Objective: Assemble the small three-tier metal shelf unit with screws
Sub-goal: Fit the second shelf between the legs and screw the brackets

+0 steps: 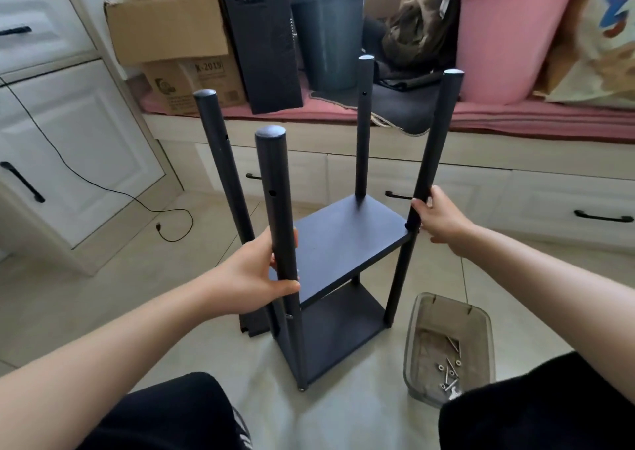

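Note:
The dark metal shelf unit stands on the tiled floor between my knees, with two shelf boards fitted: a middle board (343, 236) and a lower board (338, 332). Four round posts rise above the middle board. My left hand (254, 274) grips the near left post (276, 188). My right hand (438, 217) grips the near right post (434, 140) just above the middle board. Behind them stand the far left post (220, 154) and the far right post (363, 119), both untouched. A clear plastic tub (450, 319) at the right holds several screws and washers (448, 374).
Another dark panel (252, 327) lies on the floor behind the near left post. A black cable (103, 188) trails over the tiles at left. White cabinets stand left; a bench with drawers behind carries cardboard boxes (168, 30), a grey bin (328, 37) and a pink tub (508, 37).

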Tool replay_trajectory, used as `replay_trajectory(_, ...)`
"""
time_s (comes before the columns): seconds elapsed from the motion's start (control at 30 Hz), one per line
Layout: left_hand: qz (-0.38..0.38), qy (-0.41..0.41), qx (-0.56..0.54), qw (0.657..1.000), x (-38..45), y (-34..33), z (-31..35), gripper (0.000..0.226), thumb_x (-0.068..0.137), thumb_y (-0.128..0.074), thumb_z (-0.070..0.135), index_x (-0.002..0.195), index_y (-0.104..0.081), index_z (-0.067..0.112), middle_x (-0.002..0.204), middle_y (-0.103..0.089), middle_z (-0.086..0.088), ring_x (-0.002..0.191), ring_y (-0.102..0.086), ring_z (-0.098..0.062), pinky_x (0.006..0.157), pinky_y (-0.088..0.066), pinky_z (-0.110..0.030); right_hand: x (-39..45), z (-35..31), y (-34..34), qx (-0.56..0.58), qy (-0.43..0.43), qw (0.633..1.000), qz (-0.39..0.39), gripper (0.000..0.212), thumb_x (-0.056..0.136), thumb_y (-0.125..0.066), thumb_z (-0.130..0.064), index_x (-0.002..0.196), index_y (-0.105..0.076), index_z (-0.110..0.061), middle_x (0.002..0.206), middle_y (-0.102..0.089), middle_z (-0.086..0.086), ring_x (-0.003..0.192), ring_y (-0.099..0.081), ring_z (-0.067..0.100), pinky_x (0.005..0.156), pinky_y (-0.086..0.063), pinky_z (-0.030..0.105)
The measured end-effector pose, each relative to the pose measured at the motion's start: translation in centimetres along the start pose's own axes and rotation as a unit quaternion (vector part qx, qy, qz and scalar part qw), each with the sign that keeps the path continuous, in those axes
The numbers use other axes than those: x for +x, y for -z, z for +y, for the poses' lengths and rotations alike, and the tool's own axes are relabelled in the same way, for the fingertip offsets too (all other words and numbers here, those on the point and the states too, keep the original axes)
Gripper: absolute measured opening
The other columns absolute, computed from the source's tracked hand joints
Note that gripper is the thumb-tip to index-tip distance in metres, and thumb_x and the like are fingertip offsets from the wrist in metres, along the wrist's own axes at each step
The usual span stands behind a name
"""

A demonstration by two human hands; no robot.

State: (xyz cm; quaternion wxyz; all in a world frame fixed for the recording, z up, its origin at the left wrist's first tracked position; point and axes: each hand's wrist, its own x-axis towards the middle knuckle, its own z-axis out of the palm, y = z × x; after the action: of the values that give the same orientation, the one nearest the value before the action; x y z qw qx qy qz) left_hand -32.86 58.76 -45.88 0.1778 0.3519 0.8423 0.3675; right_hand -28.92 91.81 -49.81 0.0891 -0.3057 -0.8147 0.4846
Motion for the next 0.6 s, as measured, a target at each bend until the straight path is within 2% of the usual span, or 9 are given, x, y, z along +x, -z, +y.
replay_trajectory(0.07, -0.013, -0.001, -0.01, 1.0, 0.1, 0.8, 0.0, 0.049, 0.076, -0.075, 0.019, 0.096, -0.043, 0.05, 0.089, -0.063, 0.008, 0.095, -0.069, -0.019, 0.091, -0.055, -0.046, -0.6, 0.5, 0.5, -0.003, -0.008, 1.0, -0.01, 0.015, 0.104, -0.04, -0.038, 0.116, -0.04, -0.03, 0.109, -0.062, 0.008, 0.098, -0.063, 0.029, 0.083, -0.054, 0.052)
replay_trajectory(0.13, -0.021, -0.006, -0.016, 1.0, 0.4, 1.5, 0.1, 0.049, 0.075, -0.077, 0.015, 0.097, -0.046, 0.047, 0.087, -0.067, 0.008, 0.094, -0.071, -0.018, 0.092, -0.056, -0.047, -1.0, 1.0, 1.1, -0.002, -0.01, 1.0, -0.02, 0.015, 0.104, -0.041, -0.04, 0.116, -0.04, -0.031, 0.11, -0.062, 0.007, 0.102, -0.062, 0.032, 0.084, -0.055, 0.054)
replay_trajectory(0.23, -0.024, -0.007, -0.015, 1.0, 1.1, 2.4, 0.3, 0.053, 0.078, -0.078, 0.006, 0.096, -0.049, 0.046, 0.091, -0.071, 0.0, 0.094, -0.073, -0.017, 0.09, -0.058, -0.045, -1.8, 1.9, 2.3, -0.004, -0.011, 0.999, -0.037, 0.015, 0.103, -0.042, -0.04, 0.115, -0.041, -0.032, 0.11, -0.063, 0.003, 0.1, -0.064, 0.027, 0.081, -0.056, 0.051)
replay_trajectory(0.33, -0.021, 0.0, -0.036, 0.999, 2.0, 3.2, 0.7, 0.049, 0.079, -0.08, 0.001, 0.1, -0.054, 0.037, 0.092, -0.072, -0.005, 0.095, -0.073, -0.019, 0.08, -0.062, -0.04, -2.6, 2.8, 3.6, -0.007, -0.011, 0.998, -0.057, 0.02, 0.103, -0.044, -0.039, 0.121, -0.04, -0.032, 0.108, -0.065, 0.001, 0.096, -0.067, 0.024, 0.08, -0.058, 0.049)
replay_trajectory(0.47, -0.003, 0.003, -0.059, 0.998, 3.2, 3.3, 1.5, 0.026, 0.08, -0.083, 0.008, 0.095, -0.065, 0.021, 0.089, -0.073, -0.003, 0.089, -0.074, -0.02, 0.071, -0.064, -0.039, -3.7, 4.0, 5.0, -0.001, -0.001, 0.998, -0.059, 0.028, 0.103, -0.046, -0.035, 0.129, -0.039, -0.029, 0.105, -0.067, 0.001, 0.09, -0.07, 0.018, 0.07, -0.06, 0.041)
replay_trajectory(0.6, 0.005, -0.02, -0.04, 0.999, 4.7, 3.0, 2.1, 0.014, 0.082, -0.082, 0.015, 0.087, -0.074, 0.025, 0.089, -0.075, -0.004, 0.084, -0.075, -0.022, 0.075, -0.064, -0.042, -4.6, 4.8, 6.1, 0.005, -0.004, 0.999, -0.053, 0.025, 0.103, -0.047, -0.035, 0.125, -0.042, -0.026, 0.101, -0.069, -0.001, 0.085, -0.072, 0.014, 0.068, -0.059, 0.038)
